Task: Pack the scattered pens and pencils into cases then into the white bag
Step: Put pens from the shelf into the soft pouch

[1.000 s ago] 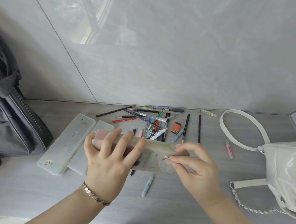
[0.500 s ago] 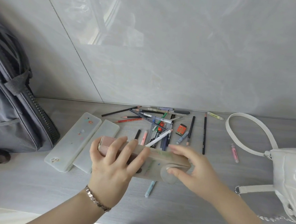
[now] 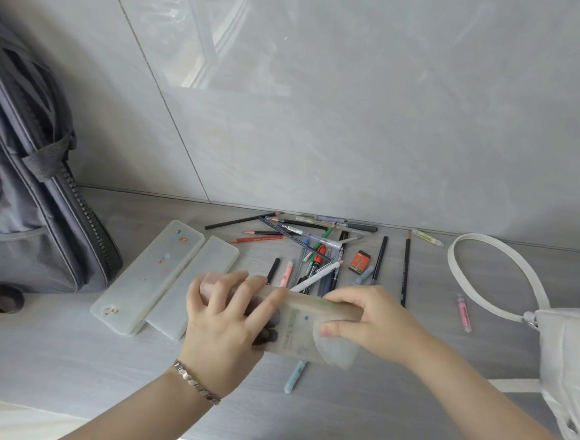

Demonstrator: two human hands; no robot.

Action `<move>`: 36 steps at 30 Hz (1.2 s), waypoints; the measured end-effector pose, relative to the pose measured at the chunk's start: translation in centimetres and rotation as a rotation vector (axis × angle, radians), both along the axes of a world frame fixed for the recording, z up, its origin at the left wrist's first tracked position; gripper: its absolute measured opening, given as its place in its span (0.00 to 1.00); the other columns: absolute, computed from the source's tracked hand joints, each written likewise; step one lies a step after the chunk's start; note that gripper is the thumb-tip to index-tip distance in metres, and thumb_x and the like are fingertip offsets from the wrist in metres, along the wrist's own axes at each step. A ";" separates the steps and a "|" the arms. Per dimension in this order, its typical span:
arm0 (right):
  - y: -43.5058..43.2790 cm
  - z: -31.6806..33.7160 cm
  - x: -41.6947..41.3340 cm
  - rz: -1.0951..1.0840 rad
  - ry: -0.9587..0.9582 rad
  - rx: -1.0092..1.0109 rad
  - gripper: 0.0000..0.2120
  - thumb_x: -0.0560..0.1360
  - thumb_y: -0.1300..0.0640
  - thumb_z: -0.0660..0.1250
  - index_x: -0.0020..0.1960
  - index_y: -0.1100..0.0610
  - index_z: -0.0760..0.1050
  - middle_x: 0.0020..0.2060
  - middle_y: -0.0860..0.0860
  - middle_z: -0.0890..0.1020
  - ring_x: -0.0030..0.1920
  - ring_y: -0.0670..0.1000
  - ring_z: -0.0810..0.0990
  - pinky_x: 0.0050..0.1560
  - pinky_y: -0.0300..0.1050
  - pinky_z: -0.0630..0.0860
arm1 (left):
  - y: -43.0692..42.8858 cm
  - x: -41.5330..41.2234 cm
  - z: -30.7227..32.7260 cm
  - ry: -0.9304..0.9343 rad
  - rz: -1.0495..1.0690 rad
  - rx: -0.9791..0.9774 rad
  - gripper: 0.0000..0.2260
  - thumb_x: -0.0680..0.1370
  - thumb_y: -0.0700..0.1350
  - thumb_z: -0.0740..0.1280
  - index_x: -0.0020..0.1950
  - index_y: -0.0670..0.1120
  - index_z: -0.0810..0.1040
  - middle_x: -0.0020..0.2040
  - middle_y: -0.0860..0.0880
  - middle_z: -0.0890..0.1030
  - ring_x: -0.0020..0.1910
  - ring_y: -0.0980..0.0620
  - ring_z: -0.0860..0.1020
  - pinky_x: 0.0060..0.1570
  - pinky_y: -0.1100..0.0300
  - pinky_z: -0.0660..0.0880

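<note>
While pens (image 3: 317, 252) lie scattered behind, both hands' fingers (image 3: 239, 293) clasp a seemingly soft translucent pencil case (image 3: 303, 327) above the table (image 3: 66, 358).

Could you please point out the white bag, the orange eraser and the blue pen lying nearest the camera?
White bag (image 3: 568, 349), head view: on its glossy front panel.
Orange eraser (image 3: 359, 262), head view: on the middle of its top face.
Blue pen (image 3: 295, 376), head view: on the middle of its barrel.
</note>
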State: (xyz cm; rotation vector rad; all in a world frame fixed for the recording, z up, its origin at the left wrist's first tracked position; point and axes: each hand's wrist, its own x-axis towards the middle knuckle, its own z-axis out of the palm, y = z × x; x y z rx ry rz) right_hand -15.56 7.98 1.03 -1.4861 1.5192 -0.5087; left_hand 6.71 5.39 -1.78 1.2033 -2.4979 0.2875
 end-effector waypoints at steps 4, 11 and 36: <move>-0.8 -0.5 0.5 -0.490 -0.337 -0.067 0.15 0.67 0.59 0.74 0.50 0.45 0.77 0.41 0.45 0.82 0.41 0.43 0.79 0.42 0.31 0.75 | 0.2 -0.2 1.1 0.041 0.250 0.654 0.35 0.57 0.61 0.69 0.64 0.59 0.66 0.53 0.60 0.73 0.55 0.50 0.71 0.50 0.49 0.74; 0.5 -1.4 3.4 -0.474 -0.681 0.305 0.22 0.65 0.52 0.72 0.57 0.55 0.74 0.49 0.52 0.84 0.48 0.51 0.84 0.51 0.49 0.81 | 0.6 -2.5 0.1 0.469 0.433 1.148 0.33 0.56 0.63 0.70 0.56 0.57 0.64 0.48 0.54 0.73 0.52 0.50 0.73 0.54 0.56 0.74; -2.6 -5.5 10.4 -0.555 -0.271 0.302 0.13 0.72 0.49 0.68 0.51 0.58 0.73 0.43 0.48 0.79 0.45 0.48 0.78 0.44 0.41 0.71 | -6.9 6.6 -1.8 0.194 0.828 1.024 0.22 0.65 0.59 0.67 0.50 0.45 0.76 0.45 0.46 0.71 0.52 0.42 0.73 0.51 0.56 0.71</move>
